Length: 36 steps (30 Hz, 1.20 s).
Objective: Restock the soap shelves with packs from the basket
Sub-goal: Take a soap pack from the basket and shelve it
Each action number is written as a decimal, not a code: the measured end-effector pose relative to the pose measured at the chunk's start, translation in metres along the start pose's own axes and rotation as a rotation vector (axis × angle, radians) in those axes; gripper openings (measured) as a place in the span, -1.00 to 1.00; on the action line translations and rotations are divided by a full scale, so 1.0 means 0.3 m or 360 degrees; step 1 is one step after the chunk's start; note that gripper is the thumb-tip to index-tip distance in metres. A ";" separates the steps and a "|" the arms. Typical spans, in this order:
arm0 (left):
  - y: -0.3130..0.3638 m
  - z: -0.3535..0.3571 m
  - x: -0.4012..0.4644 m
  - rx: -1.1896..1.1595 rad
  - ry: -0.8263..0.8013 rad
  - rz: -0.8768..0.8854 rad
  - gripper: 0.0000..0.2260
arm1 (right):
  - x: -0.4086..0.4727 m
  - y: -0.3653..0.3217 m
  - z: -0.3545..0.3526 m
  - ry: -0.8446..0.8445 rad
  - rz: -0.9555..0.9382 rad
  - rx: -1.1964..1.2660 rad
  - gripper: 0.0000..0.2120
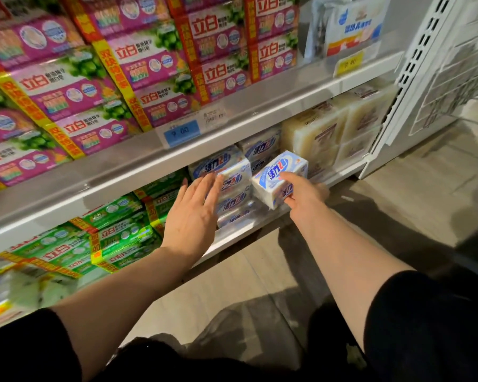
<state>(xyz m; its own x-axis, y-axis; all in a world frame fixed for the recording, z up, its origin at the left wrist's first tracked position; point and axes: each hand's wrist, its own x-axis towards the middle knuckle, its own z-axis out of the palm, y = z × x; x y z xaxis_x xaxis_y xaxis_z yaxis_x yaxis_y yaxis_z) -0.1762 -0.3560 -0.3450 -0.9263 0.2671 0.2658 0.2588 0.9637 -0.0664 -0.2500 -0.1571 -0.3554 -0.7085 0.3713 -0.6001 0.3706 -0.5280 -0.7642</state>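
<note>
The white and blue soap pack (280, 179) is in the right hand (304, 193), tilted, at the front edge of the lower shelf (240, 230). The thumb lies on the top face of the pack and the other fingers curl under its lower corner, so the hand grips it firmly. The pack is just beside the stacked packs of the same kind (232, 188), on their right side, and I cannot tell if it touches them.

The left hand (196, 210) is open, its fingers straight and a little spread. The fingertips (214, 180) touch the front of the stacked white and blue packs. Both forearms are bare and come out from black sleeves (425, 326).

To the right of the held pack, on the same shelf, stand pale cream soap blocks (329, 133) in clear wrap. To the left of the stack lie green soap packs (108, 238) with red and yellow bands.

On the upper shelf (260, 106) stand many pink soap packs (149, 67), also with red and yellow bands, in several rows. A blue price tag (180, 131) reading 9.00 sits on the front rail of this shelf, and a yellow tag (348, 63) sits further right under a white pack with blue letters (353, 28). At the right end stands a white perforated shelf post (414, 64). The floor (398, 188) is pale tile. The basket is not visible.
</note>
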 end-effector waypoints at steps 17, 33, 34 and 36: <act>-0.031 -0.017 -0.017 -0.0070 -0.0069 0.0086 -0.25 | 0.036 0.066 0.073 0.0056 -0.0118 -0.0183 -0.50; -0.022 -0.014 -0.014 -0.0108 -0.0015 0.0075 -0.26 | 0.089 0.104 -0.058 -0.0549 -0.0278 -0.0687 0.15; -0.019 -0.013 -0.013 -0.0112 0.0003 0.0077 -0.26 | 0.092 0.111 -0.048 -0.0528 -0.0329 -0.0721 0.15; -0.009 -0.013 -0.010 -0.0111 0.0031 0.0074 -0.25 | 0.104 0.126 -0.022 -0.0476 -0.0422 -0.0753 0.14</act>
<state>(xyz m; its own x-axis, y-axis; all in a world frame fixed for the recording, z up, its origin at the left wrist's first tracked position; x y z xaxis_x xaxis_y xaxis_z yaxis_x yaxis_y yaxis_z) -0.1729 -0.3594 -0.3419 -0.9076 0.3108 0.2824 0.3205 0.9472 -0.0123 -0.2542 -0.1603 -0.4046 -0.9252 0.1768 -0.3357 0.3367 -0.0255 -0.9413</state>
